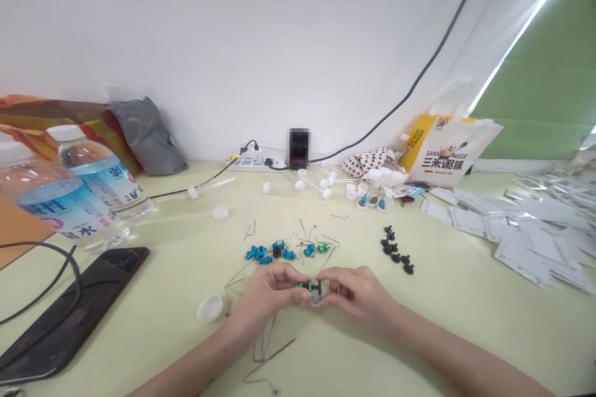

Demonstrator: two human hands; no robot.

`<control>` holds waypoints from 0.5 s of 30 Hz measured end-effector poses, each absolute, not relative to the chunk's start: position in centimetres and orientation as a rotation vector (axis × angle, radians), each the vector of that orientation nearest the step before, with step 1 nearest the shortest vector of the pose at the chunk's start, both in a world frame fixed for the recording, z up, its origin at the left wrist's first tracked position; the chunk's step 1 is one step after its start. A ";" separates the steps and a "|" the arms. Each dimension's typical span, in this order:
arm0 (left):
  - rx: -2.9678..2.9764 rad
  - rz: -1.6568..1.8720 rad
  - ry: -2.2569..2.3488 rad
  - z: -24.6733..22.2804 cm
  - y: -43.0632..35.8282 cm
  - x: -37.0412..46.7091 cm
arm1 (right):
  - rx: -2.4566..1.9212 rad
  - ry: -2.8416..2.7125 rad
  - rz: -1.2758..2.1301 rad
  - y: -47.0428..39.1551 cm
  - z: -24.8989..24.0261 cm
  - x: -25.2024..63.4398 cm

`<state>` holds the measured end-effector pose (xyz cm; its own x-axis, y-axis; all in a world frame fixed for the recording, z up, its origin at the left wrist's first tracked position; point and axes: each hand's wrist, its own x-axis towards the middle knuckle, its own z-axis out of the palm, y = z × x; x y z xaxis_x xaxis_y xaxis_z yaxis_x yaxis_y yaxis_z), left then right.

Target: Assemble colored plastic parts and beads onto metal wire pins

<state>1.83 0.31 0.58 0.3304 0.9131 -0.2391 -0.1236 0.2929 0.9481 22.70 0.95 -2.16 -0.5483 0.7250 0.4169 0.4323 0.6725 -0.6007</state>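
My left hand (274, 290) pinches a small green metal fitting (303, 286) between thumb and fingertips. Facing it, my right hand (361, 294) is closed at the fingertips on a small black knob-like piece (318, 288), which meets the green fitting. A translucent bit (315, 299) shows just below the black piece; I cannot make out its shape. Just beyond my hands lie several blue metal fittings (259, 254), another green fitting (323, 248) and thin bent metal rods (333, 254). A round white cap (209, 309) lies left of my left wrist.
Black knobs (395, 257) form a loose row to the right. Clear tubes with white caps (382, 183) lie farther back. Water bottles (109, 173) and a dark phone (74, 310) occupy the left. White cards (521, 229) spread at right, before a paper bag (442, 149).
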 end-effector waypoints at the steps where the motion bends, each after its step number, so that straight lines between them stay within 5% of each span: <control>1: 1.027 0.861 0.978 0.6 0.3 1.9 | -0.863 -2.223 0.544 1.0 -2.2 22.7; 15: 1.002 0.824 0.907 -0.4 0.3 1.7 | -0.759 -2.256 0.559 1.1 -2.6 22.8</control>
<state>1.70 0.26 -0.42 0.3937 0.8875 -0.2393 -0.1534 0.3202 0.9349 22.82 1.07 -2.65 -0.5967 0.6528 0.4667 0.3596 0.7374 -0.5718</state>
